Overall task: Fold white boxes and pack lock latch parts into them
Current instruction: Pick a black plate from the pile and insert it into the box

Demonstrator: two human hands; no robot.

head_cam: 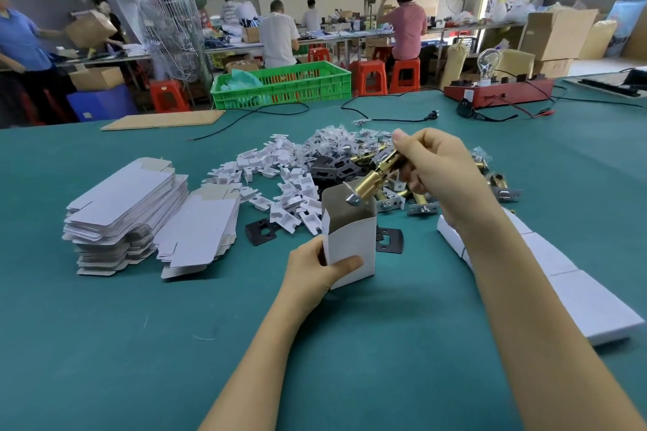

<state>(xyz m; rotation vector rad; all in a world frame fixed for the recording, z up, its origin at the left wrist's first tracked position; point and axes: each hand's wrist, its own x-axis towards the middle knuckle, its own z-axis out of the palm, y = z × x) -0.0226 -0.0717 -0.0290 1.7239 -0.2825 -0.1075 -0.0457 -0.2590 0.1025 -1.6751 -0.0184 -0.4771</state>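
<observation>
My left hand (pixel 320 268) grips an upright white box (pixel 350 238) by its lower left corner, its top open. My right hand (pixel 437 173) holds a brass lock latch (pixel 376 178) tilted down, its silver bolt end at the box's open mouth. Behind them lies a heap of latch parts (pixel 350 157): brass latches, black plates, white card inserts (pixel 287 192) and small plastic bags. Two black strike plates (pixel 261 231) lie flat by the box.
Stacks of flat unfolded white boxes (pixel 129 213) sit at the left. A row of closed white boxes (pixel 574 290) runs under my right forearm. A green crate (pixel 283 84), black cables and a red test unit (pixel 497 89) stand on the far side of the green table (pixel 140 343). People work at benches behind.
</observation>
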